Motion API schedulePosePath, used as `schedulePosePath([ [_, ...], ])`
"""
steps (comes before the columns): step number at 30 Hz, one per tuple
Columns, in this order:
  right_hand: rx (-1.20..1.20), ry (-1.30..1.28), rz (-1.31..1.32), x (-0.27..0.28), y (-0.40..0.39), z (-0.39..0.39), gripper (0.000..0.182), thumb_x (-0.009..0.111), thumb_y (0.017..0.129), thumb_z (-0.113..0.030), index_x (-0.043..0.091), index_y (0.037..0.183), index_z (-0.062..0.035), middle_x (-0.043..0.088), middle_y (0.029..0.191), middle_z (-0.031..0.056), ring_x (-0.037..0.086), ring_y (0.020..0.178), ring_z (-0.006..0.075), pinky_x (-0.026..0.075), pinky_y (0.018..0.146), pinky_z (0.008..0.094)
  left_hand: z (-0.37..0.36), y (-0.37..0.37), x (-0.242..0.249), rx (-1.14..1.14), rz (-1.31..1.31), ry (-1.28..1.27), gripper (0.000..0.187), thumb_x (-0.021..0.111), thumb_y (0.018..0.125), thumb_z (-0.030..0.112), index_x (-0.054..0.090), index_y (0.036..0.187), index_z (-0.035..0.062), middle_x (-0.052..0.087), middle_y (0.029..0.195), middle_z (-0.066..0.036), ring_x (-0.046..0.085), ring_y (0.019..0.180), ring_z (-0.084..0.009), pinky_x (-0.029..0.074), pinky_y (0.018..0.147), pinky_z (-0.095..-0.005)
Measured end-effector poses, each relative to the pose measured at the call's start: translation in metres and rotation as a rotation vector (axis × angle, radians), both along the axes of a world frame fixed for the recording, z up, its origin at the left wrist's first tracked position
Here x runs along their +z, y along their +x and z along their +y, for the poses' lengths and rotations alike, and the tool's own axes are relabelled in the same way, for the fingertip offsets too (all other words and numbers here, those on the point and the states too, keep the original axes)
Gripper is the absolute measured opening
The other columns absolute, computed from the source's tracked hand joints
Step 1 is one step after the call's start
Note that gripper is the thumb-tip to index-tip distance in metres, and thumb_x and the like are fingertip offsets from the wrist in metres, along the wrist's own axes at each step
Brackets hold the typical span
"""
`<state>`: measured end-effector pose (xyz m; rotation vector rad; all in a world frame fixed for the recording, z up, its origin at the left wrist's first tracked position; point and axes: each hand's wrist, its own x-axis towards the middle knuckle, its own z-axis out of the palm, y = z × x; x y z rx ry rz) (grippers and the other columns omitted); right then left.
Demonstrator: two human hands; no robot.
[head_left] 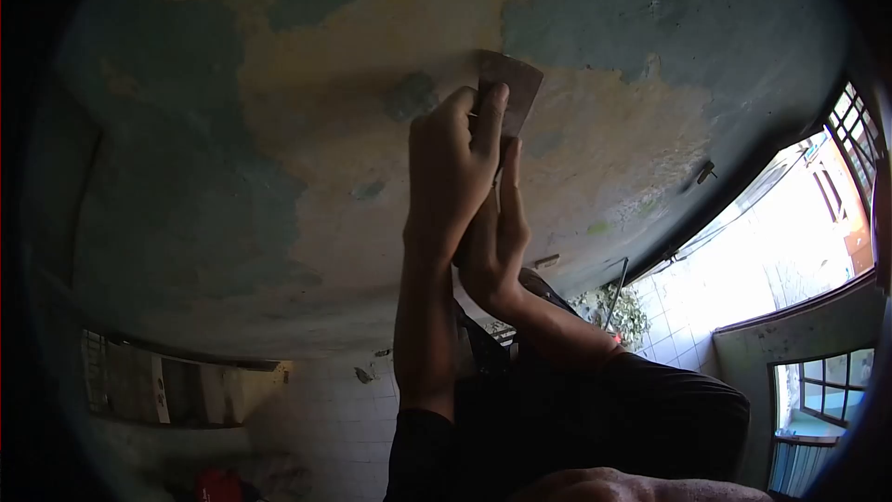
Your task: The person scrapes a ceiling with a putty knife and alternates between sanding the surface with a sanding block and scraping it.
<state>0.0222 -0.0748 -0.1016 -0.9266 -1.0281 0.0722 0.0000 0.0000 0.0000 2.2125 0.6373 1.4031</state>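
Observation:
A flat, brownish scraper blade [511, 91] lies against the wall [372, 19], whose paint is patchy green and tan. My left hand [455, 153] grips the tool from the left, its thumb pressed on the blade face. Just below and to the right, my right hand [497, 242] is closed around the lower part of the tool, with a finger pointing up toward the blade. The handle is mostly hidden between both hands.
A bright doorway or opening [790, 242] is on the right, with a barred window [827, 390] below it. White tiles [325, 418] cover the lower left area. Some debris [627, 316] lies near a thin rod. A red object [218, 485] shows at the bottom left.

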Motion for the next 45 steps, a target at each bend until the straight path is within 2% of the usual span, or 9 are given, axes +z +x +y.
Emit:
schedulePosePath([
  [9,0.152,-0.214,0.097,0.009,0.037,-0.036,0.062,0.040,0.104,-0.006,0.018,0.160,0.0088,0.059,0.066,0.0013,0.056,0.059,0.0056,0.045,0.054,0.0240,-0.019,0.028,-0.023,0.044,-0.207,-0.164,0.049,0.065,0.103,0.032,0.052,0.066,0.0020,0.046,0.050,-0.004,0.040,0.047,-0.0083,0.031,0.045,-0.0332],
  [17,0.015,-0.259,-0.002,-0.006,0.040,-0.023,0.061,0.043,0.104,-0.006,0.022,0.159,0.0084,0.065,0.067,0.0067,0.059,0.060,0.0065,0.048,0.055,0.0254,-0.013,0.029,-0.030,0.110,-0.180,-0.013,0.044,0.064,0.103,0.025,0.050,0.068,0.0025,0.051,0.049,-0.015,0.054,0.040,-0.0279,0.036,0.043,-0.0404],
  [21,0.027,-0.112,-0.032,-0.006,0.038,-0.015,0.063,0.044,0.105,-0.007,0.019,0.162,0.0039,0.067,0.079,0.0064,0.059,0.063,0.0072,0.048,0.057,0.0251,-0.015,0.026,-0.023,0.147,-0.119,-0.017,0.047,0.062,0.104,0.029,0.054,0.068,0.0011,0.050,0.051,-0.009,0.046,0.045,-0.0131,0.035,0.046,-0.0360],
  [23,0.119,-0.085,0.083,-0.001,0.032,-0.020,0.062,0.045,0.106,-0.007,0.020,0.162,0.0036,0.063,0.077,0.0026,0.055,0.062,0.0058,0.046,0.057,0.0243,-0.016,0.025,-0.020,0.121,-0.128,0.011,0.043,0.063,0.103,0.025,0.051,0.069,0.0017,0.053,0.051,-0.016,0.057,0.043,-0.0314,0.039,0.043,-0.0409],
  [31,0.287,-0.278,0.047,0.000,0.104,-0.059,0.058,0.047,0.109,-0.017,0.028,0.160,0.0007,0.048,0.060,-0.0047,0.042,0.053,0.0030,0.033,0.049,0.0229,-0.036,0.060,-0.045,0.087,-0.377,-0.141,0.040,0.062,0.105,0.024,0.054,0.074,-0.0006,0.054,0.054,-0.015,0.059,0.045,-0.0223,0.039,0.045,-0.0383],
  [33,0.368,-0.272,0.176,-0.001,0.104,-0.069,0.057,0.048,0.109,-0.020,0.028,0.159,-0.0001,0.050,0.060,-0.0037,0.042,0.051,0.0039,0.033,0.049,0.0229,-0.040,0.062,-0.050,0.077,-0.336,-0.188,0.042,0.062,0.105,0.029,0.058,0.077,-0.0025,0.056,0.058,-0.010,0.049,0.051,-0.0103,0.037,0.047,-0.0342],
  [39,0.117,-0.320,0.212,-0.017,0.079,-0.066,0.052,0.051,0.107,-0.012,0.039,0.156,-0.0010,0.057,0.065,0.0000,0.049,0.058,0.0043,0.041,0.054,0.0236,-0.040,0.063,-0.069,0.174,-0.378,-0.203,0.039,0.062,0.105,0.023,0.053,0.074,0.0003,0.052,0.054,-0.012,0.052,0.044,-0.0169,0.035,0.043,-0.0358],
  [41,-0.013,-0.340,0.025,-0.020,0.081,-0.063,0.049,0.052,0.105,-0.008,0.046,0.153,-0.0003,0.058,0.067,0.0029,0.052,0.060,0.0046,0.045,0.056,0.0246,-0.037,0.065,-0.073,0.164,-0.382,-0.187,0.040,0.062,0.105,0.023,0.052,0.074,0.0001,0.051,0.054,-0.010,0.048,0.044,-0.0137,0.034,0.043,-0.0347],
  [45,-0.101,-0.283,-0.054,-0.022,0.087,-0.060,0.043,0.057,0.100,0.000,0.057,0.143,0.0024,0.076,0.087,0.0195,0.064,0.071,0.0046,0.051,0.059,0.0245,-0.035,0.070,-0.079,0.154,-0.450,-0.234,0.041,0.061,0.106,0.025,0.051,0.074,0.0008,0.050,0.054,-0.005,0.044,0.046,-0.0094,0.032,0.043,-0.0326],
])
